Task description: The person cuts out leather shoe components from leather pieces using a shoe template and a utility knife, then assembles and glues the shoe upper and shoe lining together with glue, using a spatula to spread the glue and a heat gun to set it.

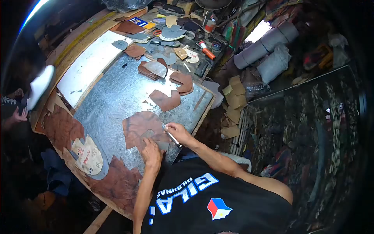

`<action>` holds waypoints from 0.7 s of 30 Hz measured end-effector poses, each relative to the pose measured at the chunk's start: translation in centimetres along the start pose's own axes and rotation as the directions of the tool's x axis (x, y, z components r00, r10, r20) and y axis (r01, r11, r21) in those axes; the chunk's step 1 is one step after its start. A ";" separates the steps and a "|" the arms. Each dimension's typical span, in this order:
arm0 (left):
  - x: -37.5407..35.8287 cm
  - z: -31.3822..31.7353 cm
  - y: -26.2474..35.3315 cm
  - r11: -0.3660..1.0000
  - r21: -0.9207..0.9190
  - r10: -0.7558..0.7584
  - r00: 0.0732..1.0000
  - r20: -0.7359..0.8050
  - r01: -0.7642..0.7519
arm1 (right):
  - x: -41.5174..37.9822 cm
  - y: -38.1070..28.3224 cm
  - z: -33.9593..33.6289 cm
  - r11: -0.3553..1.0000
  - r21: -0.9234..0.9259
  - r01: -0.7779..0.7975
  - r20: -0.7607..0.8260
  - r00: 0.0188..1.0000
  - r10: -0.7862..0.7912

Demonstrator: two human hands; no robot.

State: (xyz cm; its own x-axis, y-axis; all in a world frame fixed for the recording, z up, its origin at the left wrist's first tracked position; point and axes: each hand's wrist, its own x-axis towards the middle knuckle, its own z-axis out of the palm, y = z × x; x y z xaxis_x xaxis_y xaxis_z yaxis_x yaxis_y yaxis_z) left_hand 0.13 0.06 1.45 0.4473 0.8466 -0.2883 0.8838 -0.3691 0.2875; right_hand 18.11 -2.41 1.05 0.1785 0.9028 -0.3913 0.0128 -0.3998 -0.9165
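Note:
A piece of brown leather [135, 126] lies on the metal-topped table close in front of me. My left hand [151, 150] rests on it with fingers stretched out, pressing on a small grey flat template [148, 133]. Another grey piece [163, 146] shows beside that hand. My right hand [177, 133] grips a slim, silver, pen-like knife [172, 138], its tip at the leather's right edge. Just beyond, a loose cut leather piece [166, 100] lies on the metal sheet [113, 93].
Stacked leather cut-outs [150, 71] lie farther back. Marked templates [91, 156] and more leather [115, 183] cover the left side. A white board [91, 64] runs along the far left edge. An orange bottle [208, 52] and tools crowd the back. A person's hand [20, 115] shows at far left.

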 end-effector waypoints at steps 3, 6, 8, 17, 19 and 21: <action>0.1 0.5 0.2 1.000 0.005 0.004 1.000 -0.023 -0.004 | -0.5 0.3 -0.3 0.931 0.298 -0.212 0.106 0.976 0.188; 0.2 0.8 0.4 1.000 0.009 -0.006 0.999 -0.046 0.007 | -0.9 1.5 -0.1 0.911 0.322 -0.258 0.134 0.965 0.226; 0.1 0.9 0.4 0.999 0.025 -0.021 0.999 -0.032 0.022 | -0.9 1.5 -0.7 0.882 0.380 -0.279 0.139 0.960 0.243; -0.1 -1.5 1.8 0.998 0.027 -0.060 0.996 0.058 0.059 | 18.0 -17.8 -29.2 0.944 0.035 0.327 -0.416 0.864 -0.284; -0.2 -1.3 1.8 0.997 0.039 -0.061 0.997 0.050 0.059 | 21.8 -20.5 -35.2 0.968 -0.043 0.247 -0.480 0.844 -0.237; -0.2 -0.9 1.7 0.997 0.053 -0.063 0.998 0.022 0.061 | 25.0 -21.3 -38.6 0.984 -0.100 0.149 -0.617 0.767 -0.179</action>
State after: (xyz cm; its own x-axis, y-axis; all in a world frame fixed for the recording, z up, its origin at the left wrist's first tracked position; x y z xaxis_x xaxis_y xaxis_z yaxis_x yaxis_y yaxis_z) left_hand 1.38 -0.39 2.85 0.3940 0.8595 -0.3257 0.9156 -0.3363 0.2202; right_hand 60.23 22.53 14.02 0.7411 0.6660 -0.0847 0.1378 -0.2745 -0.9517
